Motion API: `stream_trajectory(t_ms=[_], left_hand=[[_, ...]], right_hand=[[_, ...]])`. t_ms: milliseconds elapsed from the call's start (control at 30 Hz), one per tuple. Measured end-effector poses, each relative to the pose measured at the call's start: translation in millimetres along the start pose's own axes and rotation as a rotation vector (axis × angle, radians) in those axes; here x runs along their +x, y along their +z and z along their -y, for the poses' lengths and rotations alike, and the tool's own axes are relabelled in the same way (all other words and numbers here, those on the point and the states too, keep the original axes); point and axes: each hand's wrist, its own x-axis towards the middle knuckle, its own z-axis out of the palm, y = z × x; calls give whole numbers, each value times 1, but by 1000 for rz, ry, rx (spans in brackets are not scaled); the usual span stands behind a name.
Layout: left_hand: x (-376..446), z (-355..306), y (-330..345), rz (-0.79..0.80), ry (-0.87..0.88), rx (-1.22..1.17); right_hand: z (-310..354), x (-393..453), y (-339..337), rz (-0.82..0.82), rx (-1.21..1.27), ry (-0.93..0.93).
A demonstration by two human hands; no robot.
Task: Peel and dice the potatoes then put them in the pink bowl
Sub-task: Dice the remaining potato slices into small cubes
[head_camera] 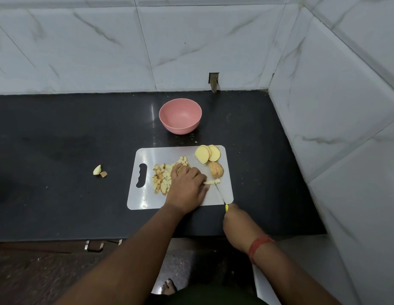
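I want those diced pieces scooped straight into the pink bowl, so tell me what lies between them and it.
Nothing visible blocks it. The diced potato lies on the cutting board, partly under the left hand. Beyond the board's far edge, only bare counter separates it from the pink bowl. The potato slices lie off to the right.

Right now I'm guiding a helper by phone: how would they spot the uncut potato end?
Find the white cutting board on the black counter. Near its right edge, below the fanned pale slices, sits the potato end. Unlike the slices and the diced pile, it is a rounded brownish lump.
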Motion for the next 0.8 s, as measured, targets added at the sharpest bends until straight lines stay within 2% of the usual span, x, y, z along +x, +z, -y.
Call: stream_trajectory(t_ms=[200, 533, 800], left_hand=[[1, -3, -1, -18, 9, 22], [4, -5, -2, 17, -16, 42], [2, 1, 0, -13, -46, -23]], right_hand=[[12, 12, 2, -61, -44, 5], [2, 8, 13, 32, -20, 14], [8, 8, 6, -63, -70, -65]])
